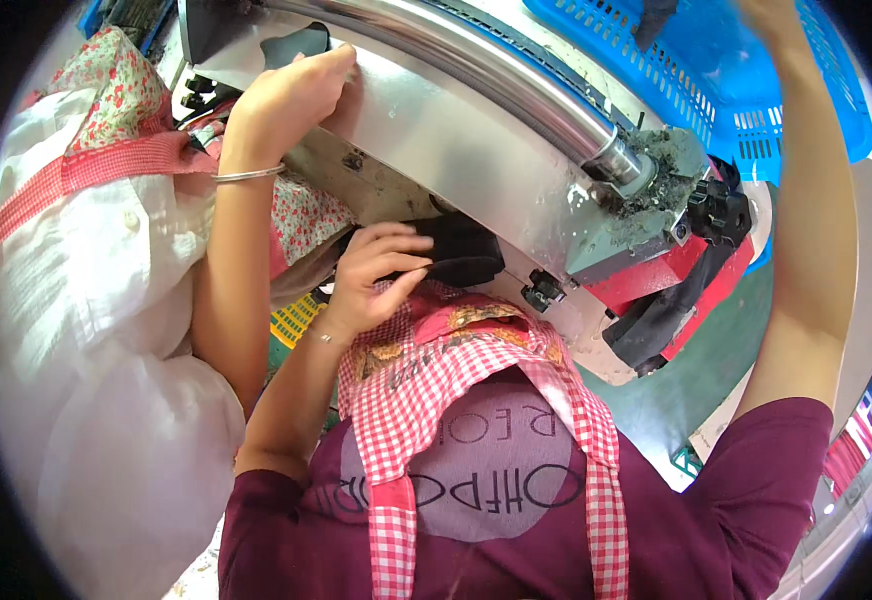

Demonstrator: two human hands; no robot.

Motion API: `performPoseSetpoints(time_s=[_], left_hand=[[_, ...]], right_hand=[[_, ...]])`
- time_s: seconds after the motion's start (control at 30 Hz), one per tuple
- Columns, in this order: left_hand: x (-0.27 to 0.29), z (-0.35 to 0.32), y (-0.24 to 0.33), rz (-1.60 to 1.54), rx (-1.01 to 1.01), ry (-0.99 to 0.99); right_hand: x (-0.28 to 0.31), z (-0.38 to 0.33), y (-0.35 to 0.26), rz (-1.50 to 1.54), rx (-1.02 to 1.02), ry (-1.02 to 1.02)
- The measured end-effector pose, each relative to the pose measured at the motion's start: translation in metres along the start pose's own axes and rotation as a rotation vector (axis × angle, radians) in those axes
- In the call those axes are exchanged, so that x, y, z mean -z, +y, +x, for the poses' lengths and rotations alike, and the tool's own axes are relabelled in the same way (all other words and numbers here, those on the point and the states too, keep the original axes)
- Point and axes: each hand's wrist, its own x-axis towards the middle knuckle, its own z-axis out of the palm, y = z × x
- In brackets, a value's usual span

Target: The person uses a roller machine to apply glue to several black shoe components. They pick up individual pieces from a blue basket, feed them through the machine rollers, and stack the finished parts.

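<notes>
My left hand (374, 278) is in front of the machine's near edge, just above my checked apron (396, 430). Its fingers are apart and loosely bent, with the tips against a stack of black, soft-looking pieces (464, 250). The fingers do not close round the stack. My right arm stretches up to the far right, over a blue plastic basket (721, 85). Only part of my right hand (768, 12) shows at the upper edge, and its fingers are cut off from view. A dark flat piece (656, 18) lies at the basket's left part.
A machine with a shiny metal roller (496, 75) and a sloping metal plate (456, 150) fills the middle. Dark scraps (671, 165) pile at the roller's end, by a black knob (718, 210). At left, a co-worker's hand (301, 95) is beside a dark piece (294, 45) on the plate.
</notes>
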Motion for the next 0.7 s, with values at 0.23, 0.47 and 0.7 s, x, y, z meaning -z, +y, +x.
performPoseSetpoints(time_s=[0.23,0.47,0.7], left_hand=[[0.034,0.079,0.051,-0.117,0.46,0.053],[0.012,0.149,0.038,0.242,0.279,0.131],[0.039,0.062,0.027,0.101,0.697,-0.177]], right_hand=[[-0.101,-0.029,0.008,-0.217,0.491,-0.613],[-0.111,-0.048,0.026,-0.021,0.293,-1.018],[-0.106,-0.04,0.038,0.596,-0.38,-0.922]])
